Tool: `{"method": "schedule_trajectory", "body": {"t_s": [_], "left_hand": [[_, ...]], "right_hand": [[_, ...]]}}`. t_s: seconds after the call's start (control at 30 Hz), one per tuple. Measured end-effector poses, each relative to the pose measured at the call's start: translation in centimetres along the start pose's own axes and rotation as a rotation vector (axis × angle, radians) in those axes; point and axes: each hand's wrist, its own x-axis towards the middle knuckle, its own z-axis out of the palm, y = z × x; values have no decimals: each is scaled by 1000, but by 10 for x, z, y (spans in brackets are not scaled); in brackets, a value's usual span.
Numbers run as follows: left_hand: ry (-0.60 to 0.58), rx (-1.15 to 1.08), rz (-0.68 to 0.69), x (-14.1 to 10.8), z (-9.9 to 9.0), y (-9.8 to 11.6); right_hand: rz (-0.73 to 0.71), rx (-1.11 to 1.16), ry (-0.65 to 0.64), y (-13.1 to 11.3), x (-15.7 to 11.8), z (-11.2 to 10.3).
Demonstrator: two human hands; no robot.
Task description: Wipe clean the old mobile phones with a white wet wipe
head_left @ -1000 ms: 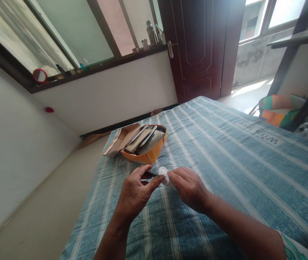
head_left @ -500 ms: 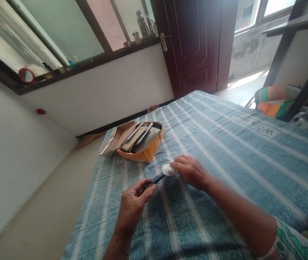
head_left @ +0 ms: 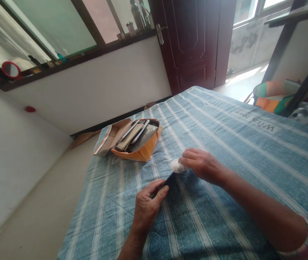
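Note:
My left hand point(head_left: 150, 200) grips the near end of a thin, dark, flat mobile phone point(head_left: 169, 179), held tilted above the bed with thumb on one side and fingers on the other. At its far end, a crumpled white tissue point(head_left: 178, 166) touches the phone. My right hand point(head_left: 204, 166) pinches that tissue, its fingers closed over the right side and hiding part of it. Beyond my hands stands an open orange cardboard box point(head_left: 148, 150), lid folded to the left, holding several flat, phone-like slabs point(head_left: 132, 135).
A blue striped sheet point(head_left: 210, 224) covers the bed under everything. A wall and a windowsill point(head_left: 89, 57) with a red-rimmed mirror point(head_left: 11, 70) lie beyond it. A dark red door point(head_left: 189, 47) is at the back, and a colourful bag point(head_left: 274, 95) sits at the right.
Both hands, with the phone and tissue, have shifted right in the view. The phone's broad dark face shows more now. The background has slid slightly left and up.

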Motion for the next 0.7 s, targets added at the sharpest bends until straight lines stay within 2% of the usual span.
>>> {"method": "schedule_trajectory", "body": {"t_s": [0.17,0.3,0.4,0.53,0.63,0.7], "left_hand": [[70,88,73,0,-1,-4],[30,83,96,2,-2,-3],[7,58,77,4,-3,-3],[16,35,75,5,-6,-1],[11,29,70,6,-6,0],[11,36,73,5,-6,0]], "right_hand": [[35,-51,126,-22,4,11],[-31,-76,202,-54,10,27],[-63,-50,202,-64,11,35],[-62,-78,227,-38,2,34],[39,-108,256,-11,-8,27],[122,-91,269,-2,-12,23]]}}
